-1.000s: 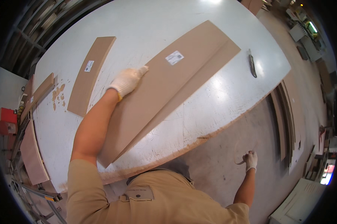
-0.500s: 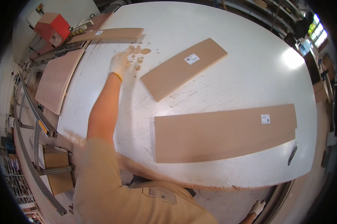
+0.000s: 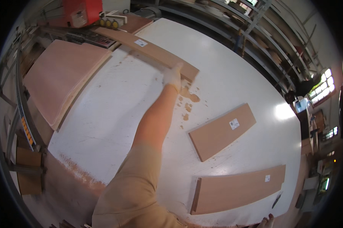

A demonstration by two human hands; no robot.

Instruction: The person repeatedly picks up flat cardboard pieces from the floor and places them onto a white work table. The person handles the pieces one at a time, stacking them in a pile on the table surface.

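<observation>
My left hand (image 3: pixel 173 78), in a pale glove, grips the near edge of a long brown board (image 3: pixel 156 51) at the far left of the white table (image 3: pixel 114 102). Its fingers rest on the board's top, close to the right end; the thumb is hard to make out. Just below that end, brown stains (image 3: pixel 189 95) mark the tabletop. At the bottom edge only part of my right hand (image 3: pixel 268 221) shows, beside the table's near edge, fingers apart and nothing visible in them.
A shorter labelled board (image 3: pixel 222 131) lies mid-right, and a wider one (image 3: pixel 238 189) nearer me. A dark, slim tool (image 3: pixel 277 200) sits by its right end. A pinkish panel (image 3: pixel 63 78) stands left of the table; a red machine (image 3: pixel 82 13) is beyond. Metal racks (image 3: pixel 217 19) line the back.
My view has swung left, so the table's things appear farther right and lower. My left hand has gone from beside the stains to the long board's edge and taken hold there.
</observation>
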